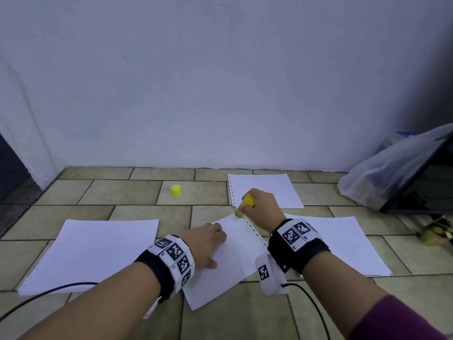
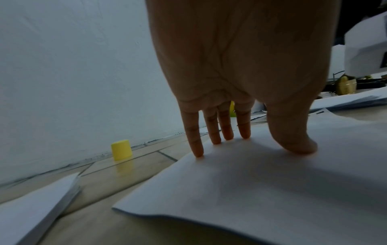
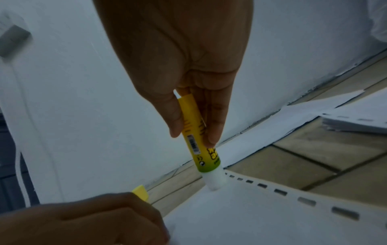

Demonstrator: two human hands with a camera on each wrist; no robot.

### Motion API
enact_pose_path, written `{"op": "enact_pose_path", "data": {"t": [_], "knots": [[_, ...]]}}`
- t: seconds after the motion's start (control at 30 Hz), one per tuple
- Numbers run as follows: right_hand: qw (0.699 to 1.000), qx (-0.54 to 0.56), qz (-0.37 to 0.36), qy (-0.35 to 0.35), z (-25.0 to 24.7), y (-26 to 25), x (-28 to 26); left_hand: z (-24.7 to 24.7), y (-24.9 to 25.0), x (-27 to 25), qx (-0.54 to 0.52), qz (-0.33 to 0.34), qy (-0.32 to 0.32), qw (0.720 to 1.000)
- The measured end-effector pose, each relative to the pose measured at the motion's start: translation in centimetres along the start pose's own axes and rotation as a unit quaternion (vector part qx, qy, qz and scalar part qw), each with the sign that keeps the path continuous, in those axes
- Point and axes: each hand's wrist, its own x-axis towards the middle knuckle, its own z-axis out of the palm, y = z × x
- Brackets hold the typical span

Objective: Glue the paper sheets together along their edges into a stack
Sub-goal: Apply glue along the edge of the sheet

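A white sheet [image 1: 232, 261] with a punched, dashed edge lies skewed on the tiled floor in front of me. My left hand [image 1: 208, 244] presses it flat with straight fingers [image 2: 211, 132]. My right hand [image 1: 259, 209] grips a yellow glue stick [image 3: 199, 140], also seen as the glue stick [image 1: 245, 204] in the head view. Its white tip [image 3: 213, 181] touches the sheet's far corner beside the punched holes [image 3: 280, 192]. The stick's yellow cap [image 1: 176, 191] stands alone on a tile to the left.
A paper stack [image 1: 93, 251] lies at the left, another stack [image 1: 343, 244] at the right, and a third [image 1: 264, 188] by the white wall. A plastic bag [image 1: 387, 173] and a dark frame [image 1: 416, 182] sit at the far right. Cables [image 1: 49, 293] run across the floor near me.
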Motion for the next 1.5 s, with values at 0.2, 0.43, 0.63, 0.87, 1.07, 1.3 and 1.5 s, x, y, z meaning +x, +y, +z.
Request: {"op": "enact_pose_path", "data": {"t": [0.2,0.43,0.63,0.87,1.07,1.3,1.5], "knots": [[0.997,-0.05,0.008,-0.064,-1.1,0.4,0.1,0.0,0.1,0.0,-0.014,0.003,0.006,1.0],[0.975,-0.167,-0.007,-0.146,-3.4,1.2,-3.0,0.4,-0.3,0.4,0.003,-0.002,-0.008,1.0],[0.974,-0.156,0.004,-0.162,-4.5,1.8,-4.9,0.3,-0.9,0.2,0.041,0.025,-0.011,0.999],[0.999,0.025,0.002,-0.039,-5.8,1.5,-4.1,-0.3,-1.0,-1.1,0.075,0.023,-0.007,0.997],[0.998,0.065,-0.021,-0.012,-4.3,0.4,-2.8,0.8,-1.2,-0.9,0.028,0.009,-0.006,1.0],[0.998,0.032,-0.036,-0.038,-1.2,-0.6,-1.1,0.9,-1.5,-0.2,0.019,-0.029,0.025,0.999],[0.997,0.036,-0.051,-0.045,1.0,-1.9,0.0,1.0,-1.7,0.0,-0.004,-0.041,0.017,0.999]]}}
